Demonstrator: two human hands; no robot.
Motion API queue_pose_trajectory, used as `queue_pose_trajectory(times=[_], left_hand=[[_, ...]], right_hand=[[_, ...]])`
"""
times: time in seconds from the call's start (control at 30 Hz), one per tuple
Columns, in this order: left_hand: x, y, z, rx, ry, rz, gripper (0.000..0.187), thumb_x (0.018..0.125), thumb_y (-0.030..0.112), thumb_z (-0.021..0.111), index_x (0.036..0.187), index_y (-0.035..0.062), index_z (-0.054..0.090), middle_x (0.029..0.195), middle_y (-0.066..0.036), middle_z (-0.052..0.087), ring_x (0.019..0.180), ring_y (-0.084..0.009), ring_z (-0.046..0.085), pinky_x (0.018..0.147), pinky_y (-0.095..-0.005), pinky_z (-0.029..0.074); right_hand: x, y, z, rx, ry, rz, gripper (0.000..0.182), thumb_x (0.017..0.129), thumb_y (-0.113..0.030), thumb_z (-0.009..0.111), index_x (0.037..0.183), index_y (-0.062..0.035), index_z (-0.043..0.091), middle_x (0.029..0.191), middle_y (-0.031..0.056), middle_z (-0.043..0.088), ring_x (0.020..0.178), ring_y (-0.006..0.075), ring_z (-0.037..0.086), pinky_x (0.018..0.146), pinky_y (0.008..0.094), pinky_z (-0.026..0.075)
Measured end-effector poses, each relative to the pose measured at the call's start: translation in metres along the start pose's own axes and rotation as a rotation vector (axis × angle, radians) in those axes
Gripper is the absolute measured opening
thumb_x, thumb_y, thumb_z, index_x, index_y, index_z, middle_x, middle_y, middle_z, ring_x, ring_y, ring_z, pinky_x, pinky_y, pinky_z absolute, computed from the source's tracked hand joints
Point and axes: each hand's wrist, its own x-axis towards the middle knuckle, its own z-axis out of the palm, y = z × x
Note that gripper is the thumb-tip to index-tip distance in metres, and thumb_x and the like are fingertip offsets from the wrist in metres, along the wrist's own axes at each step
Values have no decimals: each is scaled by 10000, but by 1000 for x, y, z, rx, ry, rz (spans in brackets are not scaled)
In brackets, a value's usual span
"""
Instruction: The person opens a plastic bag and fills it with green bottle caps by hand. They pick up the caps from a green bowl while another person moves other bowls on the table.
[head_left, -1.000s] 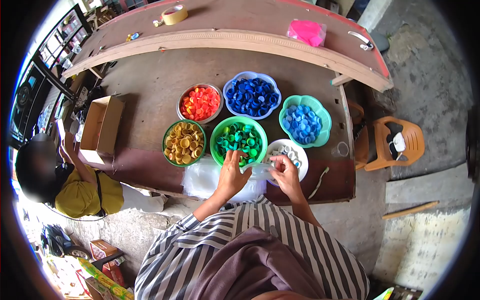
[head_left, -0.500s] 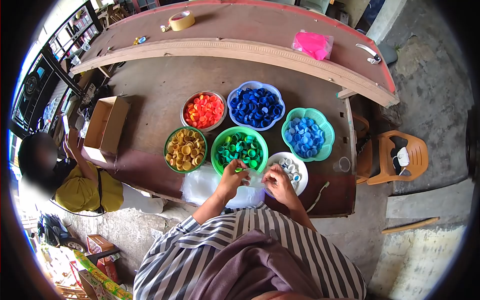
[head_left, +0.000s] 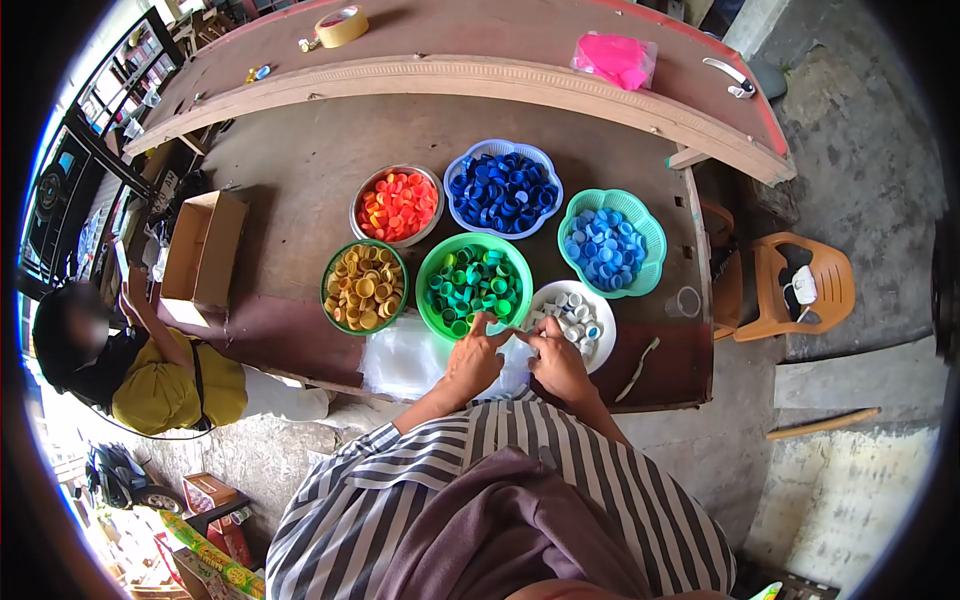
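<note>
My left hand (head_left: 474, 362) and my right hand (head_left: 556, 364) meet at the fingertips, in front of the green bowl (head_left: 424, 318) of green caps and the white bowl (head_left: 606, 350) of white caps. Both are closed in a pinch around a thin clear plastic bag (head_left: 514, 350), hard to make out. Clear plastic sheets (head_left: 400, 360) lie at the table edge, left of my left hand. Behind stand a green-rimmed bowl (head_left: 327, 304) of tan caps, a metal bowl (head_left: 357, 222) of orange-red caps, a blue basket (head_left: 508, 149) of dark blue caps and a mint basket (head_left: 655, 262) of light blue caps.
An open cardboard box (head_left: 222, 250) stands left, near a seated person (head_left: 170, 385). Right are a clear cup (head_left: 684, 302), a toothbrush (head_left: 640, 368) and an orange chair (head_left: 800, 300). Tape (head_left: 342, 26) and a pink packet (head_left: 614, 60) lie on the raised shelf.
The view has shifted, so the table sits slightly higher in the picture. My hands are still together, with their index fingers now stretched toward each other.
</note>
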Motion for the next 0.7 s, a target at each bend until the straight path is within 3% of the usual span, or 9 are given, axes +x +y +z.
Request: queue_pose_trajectory(times=[0.1, 0.2, 0.23, 0.33, 0.4, 0.5, 0.57, 0.63, 0.7], left_hand=[[-3, -10, -5, -16, 8, 49, 483, 691, 61, 652, 1164, 155, 669, 1224, -84, 524, 939, -293, 632, 798, -408, 536], [-2, -28, -29, -241, 29, 54, 515, 659, 24, 651, 1166, 113, 672, 1215, -88, 584, 818, -244, 648, 741, -348, 535], [-2, -34, -38, -315, 13, 10, 525, 651, 12, 655, 1168, 101, 673, 1225, -86, 588, 774, -211, 643, 724, -325, 532], [-6, -45, -73, -434, 54, -113, 545, 648, -34, 645, 1181, 77, 670, 1231, -96, 579, 688, -111, 576, 620, -262, 525], [-9, -50, -87, -653, 77, -168, 510, 679, -45, 618, 1184, 16, 653, 1235, -86, 550, 751, -105, 580, 593, -252, 515], [-10, -49, -95, -840, 123, -194, 488, 699, -43, 603, 1184, -21, 641, 1240, -87, 537, 776, -102, 581, 614, -248, 515], [-6, -46, -94, -915, 155, -185, 478, 709, -39, 600, 1186, -32, 636, 1245, -96, 533, 767, -100, 580, 624, -244, 517], [-2, -35, -86, -1032, 87, -168, 490, 720, -44, 601, 1209, -28, 621, 1245, -83, 527, 797, -101, 583, 651, -229, 507], [3, -20, -76, -1073, 4, -175, 501, 721, -53, 606, 1221, -15, 617, 1253, -78, 518, 827, -104, 587, 659, -226, 499]], right_hand=[[3, 3, 5, -8, -26, -55, 445, 751, -22, 682, 1180, -136, 659, 1085, 131, 503, 938, 297, 604, 782, 408, 501], [20, 19, 5, 525, -72, -163, 315, 829, -139, 729, 1135, -88, 673, 986, 81, 551, 849, 177, 566, 728, 301, 484], [26, 30, 10, 509, 2, -218, 264, 848, -142, 713, 1100, -70, 682, 940, 80, 578, 822, 181, 577, 711, 298, 488], [42, 44, -6, 393, 73, 2, 230, 845, -118, 696, 1065, -57, 678, 963, 108, 600, 803, 222, 618, 707, 331, 503], [48, 64, -10, 202, 205, 63, 204, 829, -80, 679, 1030, -44, 666, 966, 133, 607, 796, 269, 642, 714, 358, 514], [46, 102, -5, 139, 277, 100, 207, 816, -62, 688, 1019, -42, 652, 970, 132, 624, 771, 252, 646, 698, 350, 516], [38, 109, 2, 358, 161, 141, 368, 734, -40, 772, 1079, -60, 644, 1044, 107, 629, 839, 187, 634, 737, 302, 519], [26, 81, 4, 499, -42, 69, 570, 685, -79, 825, 1210, -86, 601, 1148, 99, 605, 996, 196, 608, 830, 301, 510], [14, 54, 14, 544, -54, -140, 777, 651, -100, 855, 1344, -109, 504, 1260, 98, 561, 1126, 225, 558, 909, 330, 487]])
